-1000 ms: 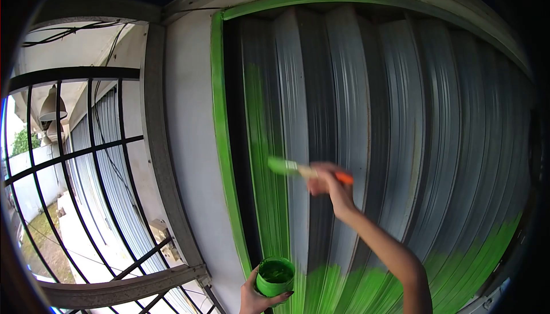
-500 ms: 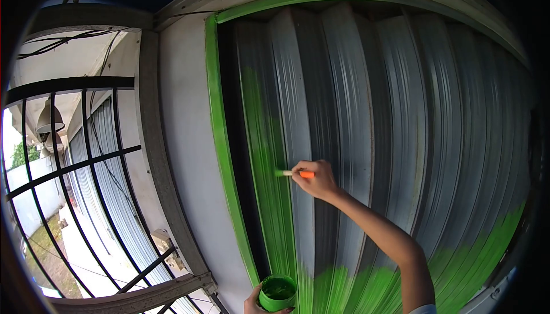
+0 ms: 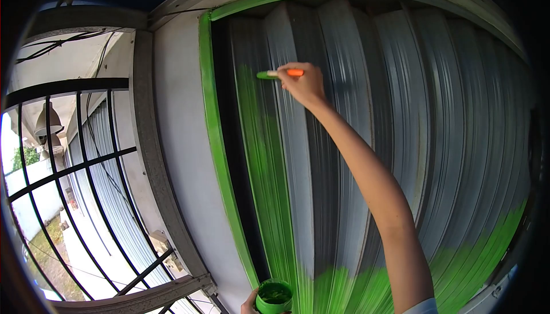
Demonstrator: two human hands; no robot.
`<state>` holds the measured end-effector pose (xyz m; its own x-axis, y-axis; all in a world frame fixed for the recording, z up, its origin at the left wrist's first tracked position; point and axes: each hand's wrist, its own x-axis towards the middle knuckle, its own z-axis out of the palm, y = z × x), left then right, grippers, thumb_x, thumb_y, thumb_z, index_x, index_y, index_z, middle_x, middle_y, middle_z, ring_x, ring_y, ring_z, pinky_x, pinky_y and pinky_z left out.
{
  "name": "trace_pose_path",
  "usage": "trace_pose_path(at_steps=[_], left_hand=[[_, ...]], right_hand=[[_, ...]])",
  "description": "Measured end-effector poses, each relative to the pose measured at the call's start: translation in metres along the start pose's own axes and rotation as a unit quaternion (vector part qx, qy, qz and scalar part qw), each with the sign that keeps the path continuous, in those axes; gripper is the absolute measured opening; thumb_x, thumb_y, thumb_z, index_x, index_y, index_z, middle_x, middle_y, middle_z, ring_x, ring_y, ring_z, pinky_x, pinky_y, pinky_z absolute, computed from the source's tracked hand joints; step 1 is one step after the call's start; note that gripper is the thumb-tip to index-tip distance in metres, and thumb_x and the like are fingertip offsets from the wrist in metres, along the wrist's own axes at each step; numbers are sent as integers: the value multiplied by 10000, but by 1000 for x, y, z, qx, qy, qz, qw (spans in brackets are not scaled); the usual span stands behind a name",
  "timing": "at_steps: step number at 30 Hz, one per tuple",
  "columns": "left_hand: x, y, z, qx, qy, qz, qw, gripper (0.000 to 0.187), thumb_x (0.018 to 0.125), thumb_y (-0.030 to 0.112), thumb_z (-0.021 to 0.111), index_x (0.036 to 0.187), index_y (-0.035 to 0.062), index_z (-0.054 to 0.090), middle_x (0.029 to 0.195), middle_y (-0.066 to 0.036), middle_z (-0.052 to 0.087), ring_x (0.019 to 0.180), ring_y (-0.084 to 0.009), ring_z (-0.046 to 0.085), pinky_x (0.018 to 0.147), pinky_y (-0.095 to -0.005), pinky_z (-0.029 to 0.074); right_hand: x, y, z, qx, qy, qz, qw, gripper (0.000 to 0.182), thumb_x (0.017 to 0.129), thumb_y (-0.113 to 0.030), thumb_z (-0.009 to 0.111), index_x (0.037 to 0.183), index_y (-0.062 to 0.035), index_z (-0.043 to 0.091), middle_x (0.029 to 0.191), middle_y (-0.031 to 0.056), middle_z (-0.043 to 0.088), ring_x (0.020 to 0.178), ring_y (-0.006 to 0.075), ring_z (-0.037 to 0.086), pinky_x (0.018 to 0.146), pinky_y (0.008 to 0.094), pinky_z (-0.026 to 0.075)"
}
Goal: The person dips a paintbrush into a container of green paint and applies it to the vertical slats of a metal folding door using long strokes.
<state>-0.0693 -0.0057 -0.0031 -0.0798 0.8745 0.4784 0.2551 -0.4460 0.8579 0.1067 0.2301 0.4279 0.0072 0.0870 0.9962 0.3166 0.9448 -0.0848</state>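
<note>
My right hand (image 3: 303,83) is closed round a paintbrush (image 3: 293,73) with an orange handle. Its green bristles lie level near the top of the painted strip on the leftmost fold of the grey corrugated metal panel (image 3: 346,56). At the bottom edge, my left hand (image 3: 250,302) grips a small cup of green paint (image 3: 274,295), seen from above. Green paint covers much of that first fold and the lower ends of the other folds.
A green-painted frame (image 3: 213,119) borders the panel on the left and top. Further left are a pale wall strip (image 3: 182,119), a grey metal post (image 3: 150,142) and black window bars (image 3: 67,171). Loose cables hang at the upper left.
My right hand has moved up and slightly left with the brush, from the middle of the panel to near its top. My left hand and the cup have shifted slightly down and left.
</note>
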Motion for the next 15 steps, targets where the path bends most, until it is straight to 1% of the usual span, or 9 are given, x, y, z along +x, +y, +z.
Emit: trace_pose_path(at_steps=[2, 5, 7, 10, 12, 15], left_hand=[[0, -5, 0, -25, -4, -8, 1000, 888, 546, 250, 896, 1300, -5, 501, 1169, -168, 628, 1079, -254, 619, 936, -396, 513], [-2, -10, 0, -22, -14, -13, 1000, 900, 546, 240, 897, 1311, -3, 490, 1183, -162, 621, 1086, -247, 615, 952, -399, 505], [-6, -17, 3, -35, -18, -8, 999, 901, 549, 232, 897, 1316, -2, 486, 1190, -158, 618, 1088, -245, 614, 955, -398, 504], [-12, -17, 3, -56, -32, -8, 998, 901, 559, 225, 897, 1325, 0, 479, 1199, -152, 614, 1091, -244, 611, 955, -397, 503], [-13, -17, 3, -62, -36, -8, 997, 903, 569, 224, 896, 1335, 4, 471, 1207, -151, 610, 1097, -248, 607, 956, -396, 501], [-16, -20, 3, -59, -32, -13, 998, 906, 582, 225, 894, 1348, 12, 460, 1217, -152, 606, 1107, -257, 601, 958, -396, 497]], right_hand=[[-26, 8, 7, -25, -28, -16, 999, 165, 819, -243, 705, 770, -87, 726, 637, 39, 671, 561, 167, 645, 537, 294, 495], [-87, 10, 11, -63, -86, -27, 994, 146, 823, -231, 705, 781, -92, 716, 606, 36, 650, 523, 165, 624, 493, 290, 465], [-133, 12, 6, -54, -112, -66, 990, 126, 825, -207, 703, 770, -94, 705, 576, 38, 628, 490, 157, 599, 472, 287, 447], [-181, 10, -12, -69, -193, 2, 979, 132, 827, -202, 702, 761, -88, 698, 595, 38, 634, 496, 152, 595, 469, 283, 441], [-195, 4, -20, -69, -231, 39, 970, 139, 830, -208, 699, 768, -84, 701, 603, 36, 638, 499, 151, 595, 471, 283, 441], [-169, 17, -11, -48, -208, -32, 976, 148, 824, -220, 703, 782, -78, 708, 615, 38, 648, 511, 154, 604, 489, 289, 459]])
